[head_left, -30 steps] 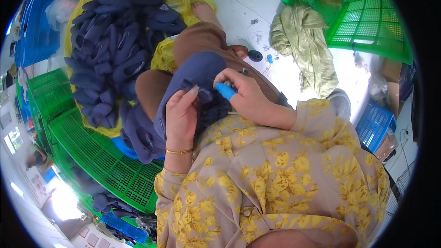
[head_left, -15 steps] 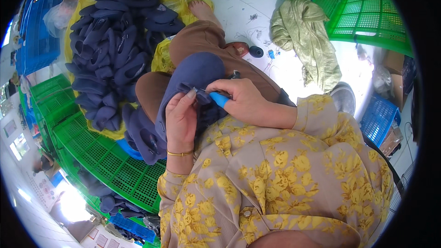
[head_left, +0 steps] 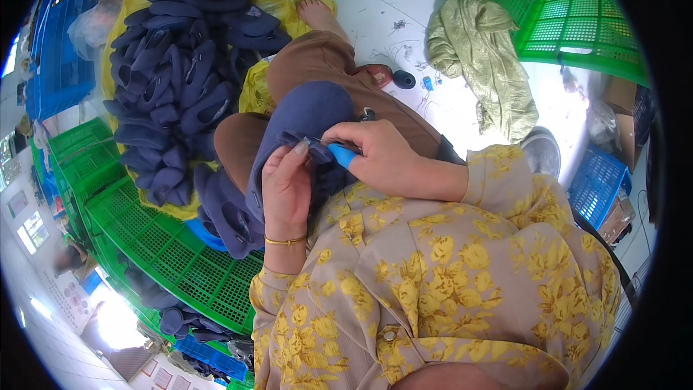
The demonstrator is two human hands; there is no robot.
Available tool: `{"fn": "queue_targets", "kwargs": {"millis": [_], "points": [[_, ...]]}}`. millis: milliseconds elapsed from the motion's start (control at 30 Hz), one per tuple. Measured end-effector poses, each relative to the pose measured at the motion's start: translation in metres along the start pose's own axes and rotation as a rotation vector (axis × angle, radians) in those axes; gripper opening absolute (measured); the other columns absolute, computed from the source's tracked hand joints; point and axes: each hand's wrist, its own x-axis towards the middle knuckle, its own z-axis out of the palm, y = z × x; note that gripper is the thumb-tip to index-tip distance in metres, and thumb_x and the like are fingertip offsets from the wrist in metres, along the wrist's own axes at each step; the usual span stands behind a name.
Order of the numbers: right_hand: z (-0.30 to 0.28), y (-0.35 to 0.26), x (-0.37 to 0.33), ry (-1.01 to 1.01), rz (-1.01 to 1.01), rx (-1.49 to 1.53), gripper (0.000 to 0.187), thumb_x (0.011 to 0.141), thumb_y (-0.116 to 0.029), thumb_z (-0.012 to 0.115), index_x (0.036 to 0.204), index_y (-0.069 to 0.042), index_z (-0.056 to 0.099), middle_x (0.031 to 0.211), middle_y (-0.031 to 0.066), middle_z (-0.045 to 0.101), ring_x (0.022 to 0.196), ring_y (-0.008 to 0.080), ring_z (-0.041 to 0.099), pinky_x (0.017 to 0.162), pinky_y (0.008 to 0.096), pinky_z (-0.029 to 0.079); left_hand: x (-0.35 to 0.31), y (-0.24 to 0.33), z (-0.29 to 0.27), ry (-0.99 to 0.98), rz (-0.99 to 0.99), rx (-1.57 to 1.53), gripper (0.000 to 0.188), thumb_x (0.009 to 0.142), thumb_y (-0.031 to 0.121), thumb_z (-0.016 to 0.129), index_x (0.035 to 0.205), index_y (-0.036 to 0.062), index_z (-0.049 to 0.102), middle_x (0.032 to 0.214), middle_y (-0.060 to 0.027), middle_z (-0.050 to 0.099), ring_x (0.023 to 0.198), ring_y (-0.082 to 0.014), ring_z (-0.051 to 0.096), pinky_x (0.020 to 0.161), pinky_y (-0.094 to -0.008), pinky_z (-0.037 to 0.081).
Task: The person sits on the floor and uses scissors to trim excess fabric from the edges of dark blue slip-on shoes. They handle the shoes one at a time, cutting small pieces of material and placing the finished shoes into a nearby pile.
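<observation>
A navy fabric slipper (head_left: 312, 101) lies across my lap, its broad rounded end pointing away from me. My left hand (head_left: 287, 177) pinches the bunched edge of its fabric between thumb and fingers. Close beside it, my right hand (head_left: 375, 152) is closed at the same edge, with a blue cover (head_left: 342, 153) on one finger. Whatever small thing it grips is mostly hidden by the fingers. A dark small object (head_left: 369, 114) shows just beyond the right knuckles. More navy slippers (head_left: 225, 209) rest against my leg on the left.
A yellow sack (head_left: 115, 50) full of navy slippers (head_left: 173, 65) stands at the left. Green crates (head_left: 166, 245) line the left side; another green crate (head_left: 585, 25) is at the far right. A greenish cloth (head_left: 476, 58) and a dark thread spool (head_left: 404, 79) lie on the floor.
My right hand has shifted very slightly to the left. Both hands otherwise keep their place at the slipper's edge.
</observation>
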Motion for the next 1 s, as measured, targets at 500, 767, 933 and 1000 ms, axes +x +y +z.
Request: {"fn": "queue_targets", "kwargs": {"millis": [500, 767, 933, 1000], "points": [[0.019, 0.02, 0.005, 0.099, -0.165, -0.032, 0.019, 0.087, 0.001, 0.055, 0.103, -0.009, 0.056, 0.079, 0.0125, 0.061, 0.071, 0.029, 0.062, 0.065, 0.0336, 0.047, -0.001, 0.001, -0.001, -0.064, -0.013, -0.034, 0.01, 0.091, 0.006, 0.062, 0.099, -0.0008, 0.063, 0.098, -0.0066, 0.066, 0.091, -0.0139, 0.058, 0.087, -0.0287, 0.043], [0.02, 0.017, 0.006, 0.098, -0.137, 0.038, 0.015, 0.088, -0.001, 0.056, 0.1, -0.009, 0.056, 0.08, 0.0094, 0.063, 0.072, 0.0271, 0.063, 0.065, 0.0308, 0.048, 0.0, -0.006, -0.006, -0.074, 0.002, -0.072, 0.01, 0.091, 0.005, 0.061, 0.1, -0.0003, 0.063, 0.099, -0.0068, 0.066, 0.09, -0.0139, 0.059, 0.087, -0.0291, 0.044], [0.017, 0.009, 0.0, 0.068, -0.069, -0.028, 0.019, 0.087, 0.0, 0.054, 0.104, -0.007, 0.05, 0.079, 0.0119, 0.062, 0.071, 0.0285, 0.063, 0.065, 0.0318, 0.048, -0.003, -0.007, -0.005, -0.067, 0.013, -0.062, 0.012, 0.092, 0.005, 0.061, 0.102, 0.0, 0.063, 0.099, -0.0058, 0.066, 0.089, -0.0127, 0.058, 0.086, -0.0282, 0.044], [0.022, 0.014, -0.001, 0.098, -0.068, 0.005, 0.021, 0.088, 0.001, 0.053, 0.106, -0.007, 0.046, 0.079, 0.0139, 0.062, 0.071, 0.0289, 0.063, 0.065, 0.0327, 0.048, -0.004, -0.008, -0.003, -0.053, 0.016, -0.049, 0.013, 0.092, 0.004, 0.061, 0.104, -0.0003, 0.063, 0.099, -0.0054, 0.066, 0.089, -0.0121, 0.057, 0.085, -0.0275, 0.044]]}}
